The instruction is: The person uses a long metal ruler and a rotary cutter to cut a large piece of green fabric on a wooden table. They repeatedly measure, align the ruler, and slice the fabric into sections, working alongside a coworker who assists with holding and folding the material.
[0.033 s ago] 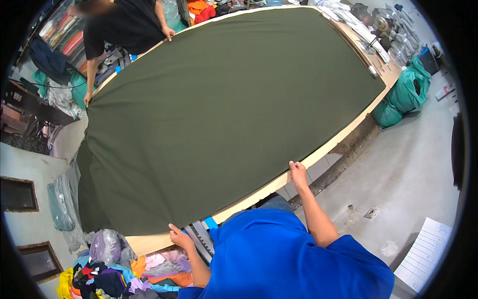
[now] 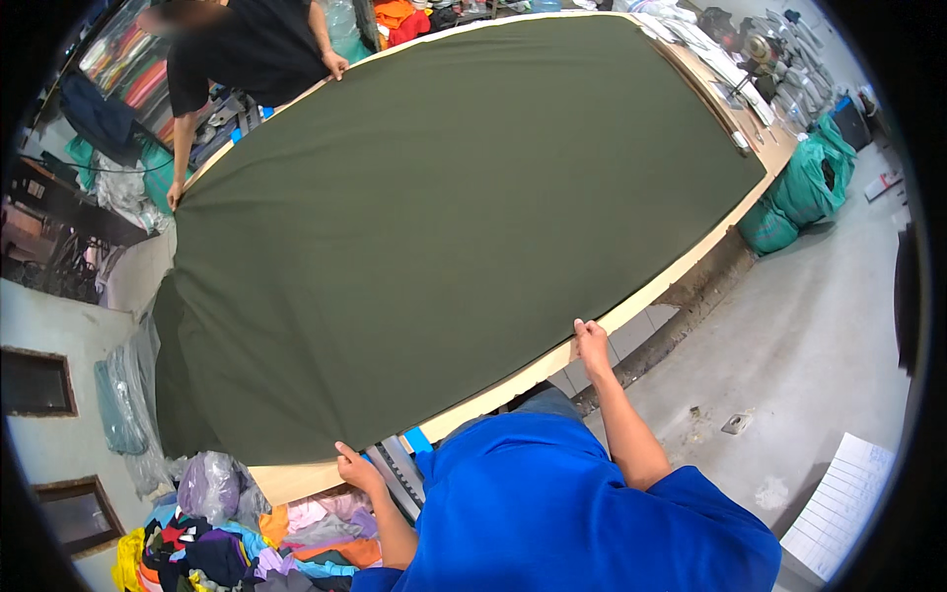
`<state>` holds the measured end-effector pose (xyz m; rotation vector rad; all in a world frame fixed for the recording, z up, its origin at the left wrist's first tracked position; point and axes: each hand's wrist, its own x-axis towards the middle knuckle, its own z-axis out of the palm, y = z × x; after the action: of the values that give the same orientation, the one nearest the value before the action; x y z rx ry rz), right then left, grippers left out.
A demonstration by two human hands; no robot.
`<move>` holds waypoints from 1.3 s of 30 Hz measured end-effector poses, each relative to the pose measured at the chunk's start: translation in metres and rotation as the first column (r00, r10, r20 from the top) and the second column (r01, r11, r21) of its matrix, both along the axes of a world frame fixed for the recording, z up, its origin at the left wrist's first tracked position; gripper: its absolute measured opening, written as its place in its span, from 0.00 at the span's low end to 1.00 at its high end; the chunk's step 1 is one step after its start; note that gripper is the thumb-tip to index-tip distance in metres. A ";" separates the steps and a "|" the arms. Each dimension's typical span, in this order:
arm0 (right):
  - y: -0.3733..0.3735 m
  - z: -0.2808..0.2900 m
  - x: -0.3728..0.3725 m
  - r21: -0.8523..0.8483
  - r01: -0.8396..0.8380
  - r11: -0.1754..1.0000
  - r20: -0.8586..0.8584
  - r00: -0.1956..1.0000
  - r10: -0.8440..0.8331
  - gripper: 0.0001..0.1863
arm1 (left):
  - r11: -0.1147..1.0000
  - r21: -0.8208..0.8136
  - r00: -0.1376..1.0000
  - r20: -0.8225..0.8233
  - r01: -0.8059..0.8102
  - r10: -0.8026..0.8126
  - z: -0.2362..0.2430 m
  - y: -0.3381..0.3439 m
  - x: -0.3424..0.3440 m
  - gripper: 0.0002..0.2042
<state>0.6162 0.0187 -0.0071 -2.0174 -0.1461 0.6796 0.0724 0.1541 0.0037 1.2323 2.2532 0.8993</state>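
A wide sheet of dark olive-green fabric (image 2: 444,217) lies spread over a long, pale wooden table (image 2: 296,481). At the near edge, toward the left end, my left hand (image 2: 359,470) is closed with thumb and fingers pinching the fabric's border. Farther right along that edge, my right hand (image 2: 592,347) grips the border too, its fingers curled over it. Small folds run inward from my left hand. Across the table, a co-worker in a dark shirt (image 2: 256,49) has both hands on the far border. The fabric hangs over the table's left end.
Heaped coloured cloth and clothes (image 2: 247,553) lie below the table's left end. A green sack (image 2: 814,183) stands by the right end, where rulers or strips (image 2: 705,94) lie on the tabletop. A lined paper sheet (image 2: 838,503) is at lower right.
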 end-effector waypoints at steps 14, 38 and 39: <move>-0.005 -0.003 -0.005 -0.004 -0.034 0.999 0.065 0.997 0.034 0.20 | 1.000 -0.016 0.998 0.066 0.025 -0.024 0.001 0.004 0.000 0.38; -0.046 0.044 0.065 -0.133 0.005 0.991 0.474 0.879 0.059 0.20 | 0.944 -0.182 0.836 -0.439 0.276 -0.329 -0.002 0.060 0.064 0.29; -0.058 0.034 0.056 -0.165 0.035 0.986 0.433 0.900 0.040 0.20 | 0.950 -0.201 0.854 -0.423 0.237 -0.303 -0.006 0.058 0.057 0.31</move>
<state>0.6725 -0.0390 0.0270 -2.3103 -0.3657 0.2341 0.1293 0.2121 -0.0026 1.7802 2.3374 0.3605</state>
